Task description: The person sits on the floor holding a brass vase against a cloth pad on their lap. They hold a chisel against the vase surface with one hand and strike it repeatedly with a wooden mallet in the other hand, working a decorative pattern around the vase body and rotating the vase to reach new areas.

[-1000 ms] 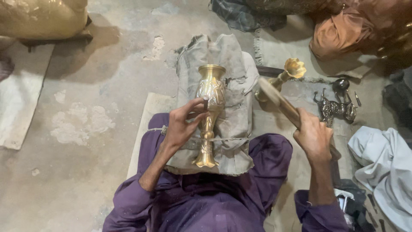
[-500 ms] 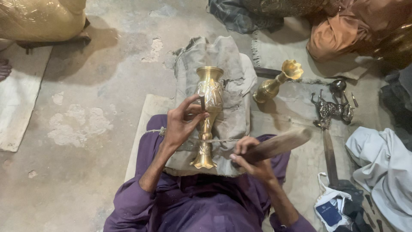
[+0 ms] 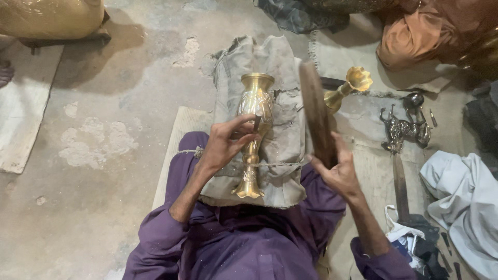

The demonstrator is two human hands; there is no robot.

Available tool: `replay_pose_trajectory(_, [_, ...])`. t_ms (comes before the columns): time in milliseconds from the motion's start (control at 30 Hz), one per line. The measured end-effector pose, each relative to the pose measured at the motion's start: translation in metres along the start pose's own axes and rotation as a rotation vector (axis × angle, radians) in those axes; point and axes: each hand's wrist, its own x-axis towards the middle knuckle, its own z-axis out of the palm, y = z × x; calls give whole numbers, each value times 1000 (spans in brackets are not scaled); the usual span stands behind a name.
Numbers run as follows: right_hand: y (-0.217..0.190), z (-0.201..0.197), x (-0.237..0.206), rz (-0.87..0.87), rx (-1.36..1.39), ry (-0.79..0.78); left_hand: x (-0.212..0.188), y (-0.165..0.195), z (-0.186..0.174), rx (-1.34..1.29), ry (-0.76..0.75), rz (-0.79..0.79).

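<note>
Two bare hands work over a lap in purple cloth at the lower centre of the frame. At the far upper left lies a bulging tan sack (image 3: 49, 18) on the stained grey concrete floor (image 3: 104, 171), with a pale flat mat (image 3: 23, 111) below it along the left edge. Left of centre, the left hand (image 3: 225, 145) curls around the waist of a tall, embossed brass vase (image 3: 252, 135), fingers closed on a small dark tool pressed against the vase's body. The vase lies lengthwise, mouth toward the top of the frame and foot toward the person, on a folded grey cloth pad (image 3: 282, 119) tied across the knees with string. Just right of centre, the right hand (image 3: 340, 171) grips the lower end of a dark wooden mallet-like stick (image 3: 314, 111), held upright above the pad. Farther right, a second small brass goblet (image 3: 347, 89) lies tilted on the floor. Beyond it sits a silvery metal animal figurine (image 3: 402, 129), then white crumpled cloth (image 3: 464, 202) at the right edge and an orange cloth bundle (image 3: 410, 39) at the upper right.
</note>
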Motion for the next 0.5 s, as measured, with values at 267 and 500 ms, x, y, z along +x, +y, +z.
replay_pose_trajectory(267, [-42,-28,31,-50,-416,6,2,5,6,116,2,-2])
replay_pose_trajectory(500, [-53,-34,44,95,-820,-311,3,8,5,142,-46,-23])
